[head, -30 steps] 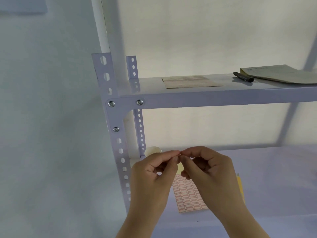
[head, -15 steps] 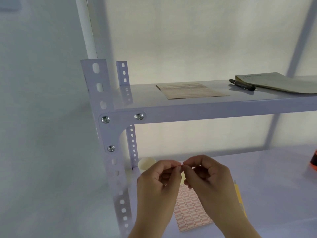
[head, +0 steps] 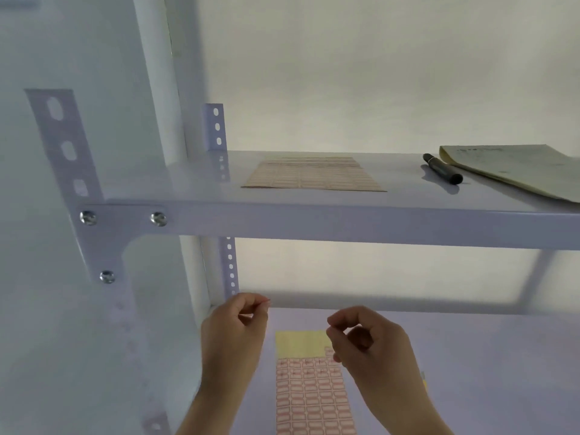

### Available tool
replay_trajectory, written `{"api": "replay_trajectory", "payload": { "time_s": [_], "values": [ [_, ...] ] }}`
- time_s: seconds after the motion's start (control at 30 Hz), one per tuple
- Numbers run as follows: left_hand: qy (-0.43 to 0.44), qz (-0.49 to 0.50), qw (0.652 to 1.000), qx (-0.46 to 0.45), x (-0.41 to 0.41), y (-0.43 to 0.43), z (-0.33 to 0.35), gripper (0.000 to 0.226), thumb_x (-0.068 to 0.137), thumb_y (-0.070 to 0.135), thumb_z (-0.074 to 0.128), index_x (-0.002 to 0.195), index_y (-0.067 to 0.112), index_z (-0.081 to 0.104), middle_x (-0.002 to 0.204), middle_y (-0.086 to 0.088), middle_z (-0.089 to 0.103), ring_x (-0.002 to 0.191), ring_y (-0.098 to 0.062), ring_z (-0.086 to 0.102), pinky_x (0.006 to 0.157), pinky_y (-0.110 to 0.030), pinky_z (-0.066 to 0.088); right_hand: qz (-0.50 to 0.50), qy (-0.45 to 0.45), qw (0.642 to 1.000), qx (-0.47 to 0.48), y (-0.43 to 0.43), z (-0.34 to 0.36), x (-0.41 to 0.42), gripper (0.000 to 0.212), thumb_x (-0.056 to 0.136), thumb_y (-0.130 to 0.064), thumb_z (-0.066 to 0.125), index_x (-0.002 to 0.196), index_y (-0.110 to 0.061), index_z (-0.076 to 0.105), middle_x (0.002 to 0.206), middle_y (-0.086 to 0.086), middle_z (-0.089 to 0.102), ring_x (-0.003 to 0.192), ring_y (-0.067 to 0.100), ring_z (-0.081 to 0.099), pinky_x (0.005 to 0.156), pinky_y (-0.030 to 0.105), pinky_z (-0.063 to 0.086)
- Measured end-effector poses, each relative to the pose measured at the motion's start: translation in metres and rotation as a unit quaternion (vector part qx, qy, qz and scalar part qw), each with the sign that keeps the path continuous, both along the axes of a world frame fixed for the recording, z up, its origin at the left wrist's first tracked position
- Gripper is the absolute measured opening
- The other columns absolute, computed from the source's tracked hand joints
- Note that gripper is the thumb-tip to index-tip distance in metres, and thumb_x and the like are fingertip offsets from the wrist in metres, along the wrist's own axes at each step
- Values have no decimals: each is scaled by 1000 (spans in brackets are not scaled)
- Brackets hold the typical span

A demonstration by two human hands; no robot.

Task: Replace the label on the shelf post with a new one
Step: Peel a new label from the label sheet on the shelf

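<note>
The white perforated front shelf post (head: pixel 64 146) rises at the left, bolted to the upper shelf's front rail; I see no label on its visible face. My left hand (head: pixel 235 334) hovers over the lower shelf, right of the post, and pinches a tiny red-edged label (head: pixel 267 301) between thumb and forefinger. My right hand (head: pixel 373 346) is apart from it to the right, fingers curled and pinched together, with nothing visible in them. A sheet of red-bordered labels (head: pixel 314 400), its yellow backing bare at the top, lies on the lower shelf between my hands.
On the upper shelf (head: pixel 345 221) lie another label sheet (head: pixel 314 175), a black marker (head: pixel 442 169) and a yellowish notepad (head: pixel 514 171). The rear post (head: pixel 216 127) stands against the white wall. A yellow item peeks out behind my right wrist.
My hands, pinched together before, have drawn apart; the label stays with the left hand. The view has shifted closer and the post now sits further left.
</note>
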State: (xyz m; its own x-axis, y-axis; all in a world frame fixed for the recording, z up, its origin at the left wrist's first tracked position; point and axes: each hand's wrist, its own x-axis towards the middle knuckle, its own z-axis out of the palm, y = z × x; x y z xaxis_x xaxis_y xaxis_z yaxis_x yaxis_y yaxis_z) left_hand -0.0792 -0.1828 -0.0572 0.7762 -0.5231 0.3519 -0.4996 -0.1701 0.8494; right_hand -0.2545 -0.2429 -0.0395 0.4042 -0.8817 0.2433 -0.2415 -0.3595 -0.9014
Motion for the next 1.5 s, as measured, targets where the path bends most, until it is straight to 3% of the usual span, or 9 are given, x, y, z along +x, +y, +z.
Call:
{"api": "replay_trajectory", "payload": {
  "time_s": [0.13,0.27,0.43,0.57,1.03,1.23,1.3,1.4,1.5],
  "values": [
    [-1,76,995,57,22,-21,-17,22,87,22,68,70,36,64,72,16,69,77,-16,67,58,-22,43,25,52,998,14,-19,-10,-22,23,84,-8,70,74,-29,69,62,-14,72,55,10,69,55,13,53],
    [-5,120,986,113,41,-38,-32,14,87,22,63,82,29,74,85,3,75,80,-24,63,63,-27,44,41,88,995,7,-28,-21,-24,21,83,-9,70,74,-28,69,62,-24,70,54,7,68,54,7,47],
    [-36,147,973,176,53,-51,-43,28,86,17,56,60,28,54,73,-11,73,61,-26,49,53,-28,40,38,101,994,20,-37,-33,-20,20,85,-10,68,75,-27,69,69,-19,72,55,9,70,54,9,49],
    [-68,146,966,203,56,-54,-44,25,90,23,56,70,14,68,70,-7,71,68,-33,63,56,-29,49,11,95,995,32,-45,-41,-16,20,86,-10,67,77,-28,69,72,-6,74,56,8,70,55,13,51],
    [-74,138,981,116,52,-45,-42,19,88,18,58,86,28,74,89,5,77,78,-24,61,59,-28,48,-13,115,992,48,-55,-70,6,15,89,-11,65,82,-23,71,73,-6,75,57,9,71,56,19,55],
    [-82,9,986,143,5,-28,-66,16,95,30,53,107,34,63,80,15,67,74,-13,63,65,-29,51,-36,161,983,86,-60,-90,13,11,91,-18,61,91,-26,69,91,-11,73,77,6,69,63,19,54],
    [-71,-46,976,201,-11,-23,-82,24,95,39,49,118,36,54,93,16,67,88,-10,64,78,-30,54,-38,181,978,96,-59,-96,15,12,91,-20,59,97,-26,67,99,-10,72,82,4,68,64,17,52],
    [-68,-77,959,263,-29,-21,-96,48,94,46,45,140,36,37,135,11,54,122,-13,51,99,-29,44,-43,191,975,108,-55,-101,21,21,89,-21,58,108,-25,65,102,-7,72,88,9,69,77,30,59],
    [-46,-94,959,264,-38,-24,-96,59,92,42,51,146,34,29,147,9,44,129,-15,48,106,-29,40,-44,169,977,118,-49,-98,27,29,89,-18,59,117,-23,62,106,-10,67,100,12,65,89,34,57]
  ]
}}
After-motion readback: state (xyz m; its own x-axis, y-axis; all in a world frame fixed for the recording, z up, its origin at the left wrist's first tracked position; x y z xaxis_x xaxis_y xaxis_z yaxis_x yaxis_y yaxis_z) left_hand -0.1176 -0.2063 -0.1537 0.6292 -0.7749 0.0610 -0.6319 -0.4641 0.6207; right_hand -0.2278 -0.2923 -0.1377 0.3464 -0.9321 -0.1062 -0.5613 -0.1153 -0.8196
